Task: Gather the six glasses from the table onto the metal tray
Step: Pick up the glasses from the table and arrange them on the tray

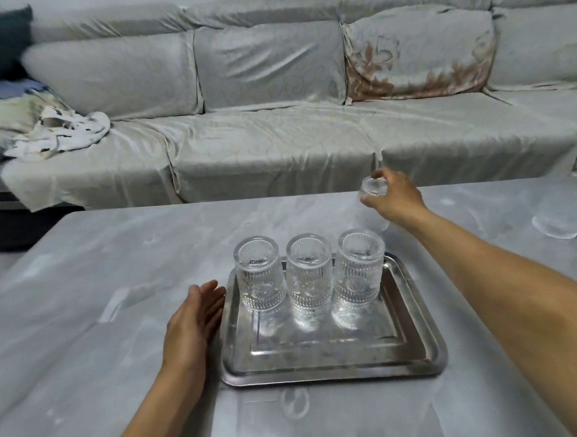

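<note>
A rectangular metal tray (331,357) lies on the grey table in front of me. Three ribbed clear glasses stand upside down in a row along its far half: left (260,278), middle (309,279), right (358,274). Beyond the tray's far right corner, my right hand (394,198) grips the base of a fourth upside-down glass (373,189), blurred by motion. Another glass (558,215) stands on the table at the far right, blurred. My left hand (192,319) rests flat and open on the table against the tray's left edge.
The grey marbled table (88,323) fills the near view. Behind it runs a long sofa (277,137) with a grey cover, with crumpled white cloth (58,131) on its left end.
</note>
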Demonstrator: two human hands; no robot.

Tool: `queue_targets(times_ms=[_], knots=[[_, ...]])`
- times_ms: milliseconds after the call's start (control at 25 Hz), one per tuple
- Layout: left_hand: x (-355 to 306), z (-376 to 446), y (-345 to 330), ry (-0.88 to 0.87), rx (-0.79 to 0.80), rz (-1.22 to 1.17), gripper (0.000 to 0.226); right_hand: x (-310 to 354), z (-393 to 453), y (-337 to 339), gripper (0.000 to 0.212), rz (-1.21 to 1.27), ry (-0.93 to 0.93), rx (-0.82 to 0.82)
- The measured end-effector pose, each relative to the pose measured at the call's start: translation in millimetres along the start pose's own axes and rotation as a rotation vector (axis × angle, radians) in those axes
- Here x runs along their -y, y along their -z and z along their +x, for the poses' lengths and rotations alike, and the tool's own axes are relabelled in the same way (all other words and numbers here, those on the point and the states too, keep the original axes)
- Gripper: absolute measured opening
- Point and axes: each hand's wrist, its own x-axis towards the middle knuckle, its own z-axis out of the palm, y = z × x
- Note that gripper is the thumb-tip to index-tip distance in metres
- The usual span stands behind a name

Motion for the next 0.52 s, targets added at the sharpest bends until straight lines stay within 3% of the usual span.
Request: queue_targets(times_ms=[120,240,360,520], knots=[[-7.5,-6.6,-3.3,-0.001,-0.042,0.066,0.023,5.7,-30.2,27.4,0.053,0.211,-0.009,-0.202],[-12.3,-20.6,4.0,-0.009,-0.114,0.265,0.020,35.1,-83.6,72.1,0.054,0.362,0.126,-0.367],[-15.7,-36.0,14.0,-0.007,-0.074,0.514,0.019,82.3,-151.3,93.7,0.047,0.516,0.301,-0.245],[-16.7,-55.2,15.1,-0.016,0.028,0.608,0.018,125.4,-219.5,41.5,0.049,0.376,0.381,-0.024]])
